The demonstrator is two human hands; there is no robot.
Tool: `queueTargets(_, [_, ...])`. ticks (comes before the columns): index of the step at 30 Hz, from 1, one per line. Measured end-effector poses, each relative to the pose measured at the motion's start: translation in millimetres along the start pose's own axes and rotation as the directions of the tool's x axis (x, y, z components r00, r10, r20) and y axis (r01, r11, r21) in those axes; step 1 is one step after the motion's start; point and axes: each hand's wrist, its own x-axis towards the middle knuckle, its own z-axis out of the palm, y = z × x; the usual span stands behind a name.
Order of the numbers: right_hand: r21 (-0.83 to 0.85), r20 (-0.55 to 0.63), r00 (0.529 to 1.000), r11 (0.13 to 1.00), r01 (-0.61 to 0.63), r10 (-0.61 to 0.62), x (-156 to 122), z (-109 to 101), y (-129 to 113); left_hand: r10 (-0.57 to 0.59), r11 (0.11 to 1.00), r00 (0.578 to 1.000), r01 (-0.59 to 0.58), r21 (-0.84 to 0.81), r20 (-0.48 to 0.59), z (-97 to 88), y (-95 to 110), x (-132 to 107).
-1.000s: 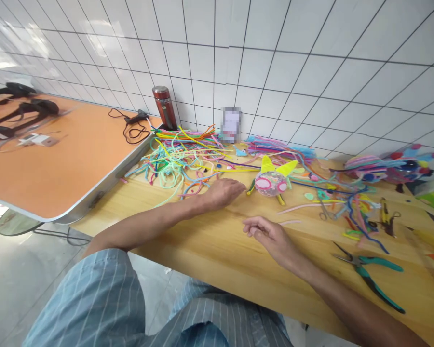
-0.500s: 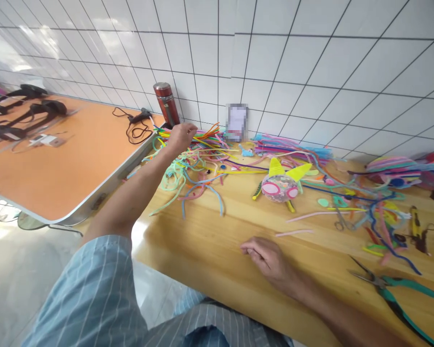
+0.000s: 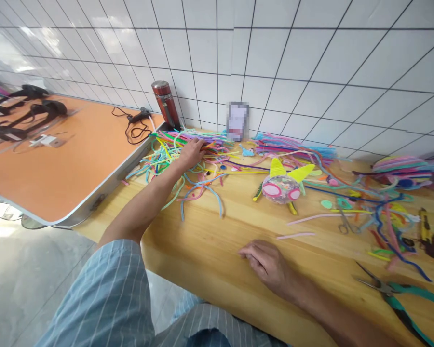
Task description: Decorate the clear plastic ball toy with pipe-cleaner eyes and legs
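Note:
My left hand (image 3: 192, 153) reaches out over a tangled heap of coloured pipe cleaners (image 3: 173, 150) at the back left of the wooden table (image 3: 217, 241). Its fingers are curled down onto an orange and pink bundle of them. My right hand (image 3: 265, 259) rests on the bare wood near the front edge, fingers loosely curled, with nothing visible in it. A round pink craft figure with yellow ears (image 3: 282, 185) lies between the two hands. A short pink pipe-cleaner piece (image 3: 295, 235) lies just beyond my right hand.
A red flask (image 3: 164, 104) stands by the tiled wall. An orange table (image 3: 58, 164) with cables abuts on the left. Teal-handled pliers (image 3: 401, 294), small scissors (image 3: 345, 222) and more pipe cleaners (image 3: 379, 212) lie at the right.
My left hand went from the table's middle to the far heap, then dropped lower onto the bundle. My right hand drew slightly nearer the front edge.

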Motion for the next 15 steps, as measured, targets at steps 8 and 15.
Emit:
queueTargets(8, [-0.026, -0.013, 1.0, 0.999, 0.023, -0.024, 2, 1, 0, -0.075, 0.994, 0.996, 0.079, 0.08, -0.047, 6.6, 12, -20])
queueTargets(15, [-0.044, 0.006, 1.0, 0.999, 0.017, -0.017, 4, -2, -3, -0.145, 0.978, 0.981, 0.161, 0.129, -0.128, -8.3, 15, -6])
